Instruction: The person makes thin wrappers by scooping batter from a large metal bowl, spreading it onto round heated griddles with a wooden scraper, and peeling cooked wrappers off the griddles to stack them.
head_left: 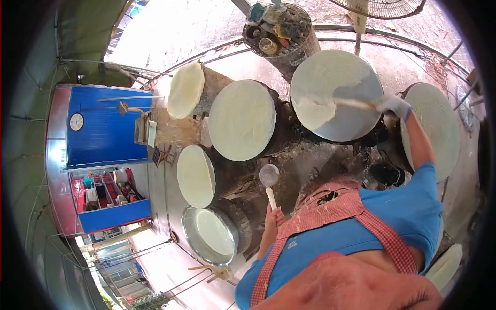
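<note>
My left hand is closed around the pale handle of a ladle, whose round bowl points away from my body above the floor. My right hand, in a whitish glove, grips a long stick-like spreader, blurred by motion. The spreader reaches across a large round griddle. Pale batter coats the griddle's upper and left parts, while a grey patch shows at its lower right. A wide metal bowl containing pale liquid stands beyond my left hand.
More round tops with pale sheets surround me: one left of the griddle, one farther left, one near the bowl and one at right. A cluttered drum and a fan stand behind the griddle.
</note>
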A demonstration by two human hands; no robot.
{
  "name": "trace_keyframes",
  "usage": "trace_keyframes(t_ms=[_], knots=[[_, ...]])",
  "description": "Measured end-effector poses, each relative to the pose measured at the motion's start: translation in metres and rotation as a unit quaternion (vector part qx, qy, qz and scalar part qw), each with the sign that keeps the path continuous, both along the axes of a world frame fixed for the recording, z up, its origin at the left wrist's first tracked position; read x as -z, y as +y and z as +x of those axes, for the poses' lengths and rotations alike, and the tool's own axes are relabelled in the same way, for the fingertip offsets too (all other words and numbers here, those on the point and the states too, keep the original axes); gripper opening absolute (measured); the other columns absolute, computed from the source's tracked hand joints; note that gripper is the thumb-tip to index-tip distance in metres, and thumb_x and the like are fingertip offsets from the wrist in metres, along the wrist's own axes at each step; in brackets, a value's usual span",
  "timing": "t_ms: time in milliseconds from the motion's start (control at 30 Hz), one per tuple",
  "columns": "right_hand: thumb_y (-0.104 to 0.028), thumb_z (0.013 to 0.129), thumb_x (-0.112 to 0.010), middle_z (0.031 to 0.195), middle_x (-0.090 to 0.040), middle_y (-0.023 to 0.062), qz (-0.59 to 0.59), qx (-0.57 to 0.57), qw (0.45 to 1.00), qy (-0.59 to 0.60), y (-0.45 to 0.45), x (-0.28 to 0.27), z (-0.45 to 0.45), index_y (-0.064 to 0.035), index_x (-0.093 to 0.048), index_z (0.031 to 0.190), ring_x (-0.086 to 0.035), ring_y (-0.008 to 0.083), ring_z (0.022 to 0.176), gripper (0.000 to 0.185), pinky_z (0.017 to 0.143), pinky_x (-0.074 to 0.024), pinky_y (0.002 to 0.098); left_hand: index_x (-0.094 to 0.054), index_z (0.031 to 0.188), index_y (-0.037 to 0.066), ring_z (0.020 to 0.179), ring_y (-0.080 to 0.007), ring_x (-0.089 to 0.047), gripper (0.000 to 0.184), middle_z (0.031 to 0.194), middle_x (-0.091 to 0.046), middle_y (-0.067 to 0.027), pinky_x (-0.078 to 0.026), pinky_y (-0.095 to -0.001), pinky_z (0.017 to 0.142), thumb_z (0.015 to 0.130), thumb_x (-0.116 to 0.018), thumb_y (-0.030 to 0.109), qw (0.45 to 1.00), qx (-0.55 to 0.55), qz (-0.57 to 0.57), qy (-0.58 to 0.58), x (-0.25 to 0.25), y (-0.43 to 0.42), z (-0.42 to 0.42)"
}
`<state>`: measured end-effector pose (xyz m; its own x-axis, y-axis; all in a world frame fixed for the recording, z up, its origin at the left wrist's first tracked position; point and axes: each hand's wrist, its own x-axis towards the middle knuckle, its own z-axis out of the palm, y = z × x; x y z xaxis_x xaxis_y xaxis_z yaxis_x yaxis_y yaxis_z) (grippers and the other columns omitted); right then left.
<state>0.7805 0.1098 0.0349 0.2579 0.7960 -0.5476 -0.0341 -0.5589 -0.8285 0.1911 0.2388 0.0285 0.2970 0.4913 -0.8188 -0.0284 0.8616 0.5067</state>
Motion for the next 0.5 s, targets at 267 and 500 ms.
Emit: trace_keyframes(t_ms=[267, 500], knots=[[-0.016, 0.076, -0.055, 0.047, -0.044, 0.0015, 0.111, -0.337, 0.880, -0.315, -0.028, 0.078, 0.016, -0.0026, -0.058, 0.063, -0.042, 0.0094, 0.037, 0.019, 0.034, -0.0324, 0.0261, -0.022, 0.131, 0.026, 0.037, -0.0073, -0.031, 0.066, 0.054, -0.031, 0.0013, -0.022, -0.0196, 0.031, 0.078, -0.053, 0.002, 0.998, 0.044, 0.015, 0.039, -0.005, 0.012, -0.037], [-0.012, 0.074, -0.058, 0.073, -0.061, 0.0101, 0.011, 0.281, 0.943, -0.180, -0.234, -0.012, -0.209, -0.0049, -0.064, 0.085, -0.057, 0.0133, 0.063, 0.014, 0.057, -0.0451, 0.0258, -0.032, 0.120, 0.025, 0.033, -0.0102, -0.033, 0.053, 0.051, -0.035, -0.0006, -0.025, -0.0236, 0.028, 0.077, -0.054, 0.002, 0.990, 0.139, -0.021, 0.025, 0.033, 0.063, -0.092]])
